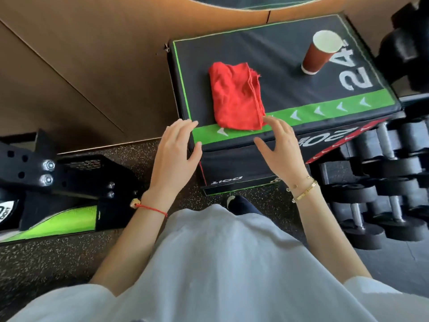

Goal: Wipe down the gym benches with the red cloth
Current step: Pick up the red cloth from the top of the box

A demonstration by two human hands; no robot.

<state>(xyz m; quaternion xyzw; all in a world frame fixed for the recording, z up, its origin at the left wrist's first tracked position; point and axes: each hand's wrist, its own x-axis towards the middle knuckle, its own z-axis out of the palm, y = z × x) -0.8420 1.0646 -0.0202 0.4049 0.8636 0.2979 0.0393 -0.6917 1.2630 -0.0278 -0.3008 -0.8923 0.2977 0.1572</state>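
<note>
A folded red cloth (236, 95) lies on top of a black and green padded box (278, 56) marked "24". My left hand (174, 154) hovers at the box's near left corner, fingers spread, holding nothing. My right hand (279, 149) is just in front of the cloth's near right corner, fingers apart, fingertips close to the cloth but not gripping it. The end of a black and green gym bench (58, 205) shows at the lower left, beside my left forearm.
A red paper cup (319, 53) stands upright on the box's far right. A rack of black dumbbells (383, 182) fills the right side. A brown wall panel (81, 66) runs behind the box. The floor is dark speckled rubber (46, 263).
</note>
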